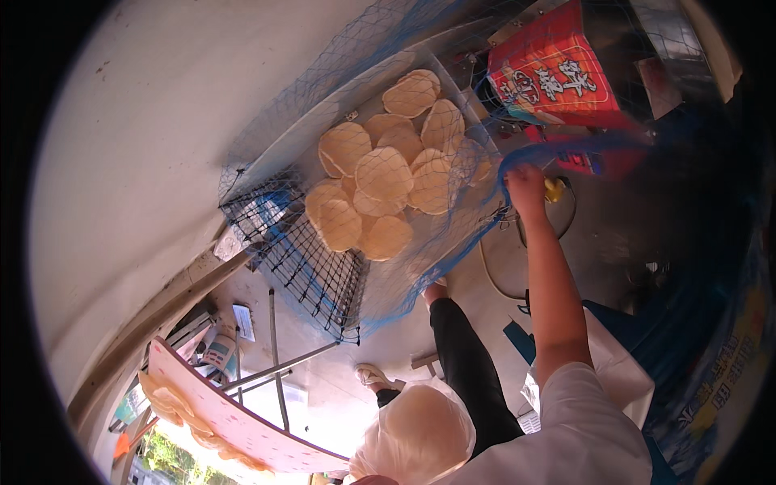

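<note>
My right hand (pixel 527 190) is closed around the gathered edge of a blue mesh net (pixel 465 250). The net spreads over a pale metal tray (pixel 303 133) that holds several round flatbreads (pixel 383 175) in a loose heap. At the tray's near left end lies a black wire grid (pixel 311 255), partly under the net. A clear plastic bag (pixel 453 420) with a round, pale piece inside hangs in front of my body. Beside it, a small patch of skin shows at the lower edge, perhaps my left hand; its fingers are hidden.
A red printed panel (pixel 550 69) stands at the far right, above a small yellow part (pixel 554 191) and a looping hose (pixel 487 271). At lower left, a pink tabletop (pixel 267 424) bears more flatbreads (pixel 174 404). Metal legs (pixel 277 356) stand beside it. Dark blue sheeting hangs at right.
</note>
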`<state>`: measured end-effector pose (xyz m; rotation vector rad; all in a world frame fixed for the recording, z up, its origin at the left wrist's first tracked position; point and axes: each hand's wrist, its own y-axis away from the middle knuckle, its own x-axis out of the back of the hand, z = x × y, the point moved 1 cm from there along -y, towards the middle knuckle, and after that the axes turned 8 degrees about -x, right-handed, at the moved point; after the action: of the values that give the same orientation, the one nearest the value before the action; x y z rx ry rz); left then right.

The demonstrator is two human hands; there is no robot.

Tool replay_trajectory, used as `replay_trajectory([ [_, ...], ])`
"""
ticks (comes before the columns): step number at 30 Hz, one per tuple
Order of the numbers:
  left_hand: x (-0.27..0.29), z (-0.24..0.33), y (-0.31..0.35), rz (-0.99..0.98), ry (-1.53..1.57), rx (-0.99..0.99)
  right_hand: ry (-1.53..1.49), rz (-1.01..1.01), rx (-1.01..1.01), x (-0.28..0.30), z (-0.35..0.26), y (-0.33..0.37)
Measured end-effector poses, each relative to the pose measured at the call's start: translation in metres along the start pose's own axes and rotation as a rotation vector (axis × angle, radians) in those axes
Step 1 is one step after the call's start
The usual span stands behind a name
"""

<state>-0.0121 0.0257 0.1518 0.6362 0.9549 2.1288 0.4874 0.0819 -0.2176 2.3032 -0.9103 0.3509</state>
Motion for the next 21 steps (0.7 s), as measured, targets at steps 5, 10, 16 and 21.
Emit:
replay_trajectory([
  [5, -0.006, 0.008, 0.039, 0.047, 0.043, -0.007, -0.477, 0.076, -0.221, -0.01, -0.044, 0.049],
  [10, 0.01, 0.014, 0.076, 0.059, 0.026, -0.148, -0.436, 0.32, -0.042, -0.007, -0.031, 0.119],
  [16, 0.025, -0.02, 0.154, 0.17, -0.025, -0.343, -0.203, -0.053, 0.081, -0.035, -0.109, 0.31],
  [21, 0.048, -0.047, 0.224, 0.283, 0.081, -0.58, 0.058, -0.113, 0.344, -0.002, -0.163, 0.48],
])
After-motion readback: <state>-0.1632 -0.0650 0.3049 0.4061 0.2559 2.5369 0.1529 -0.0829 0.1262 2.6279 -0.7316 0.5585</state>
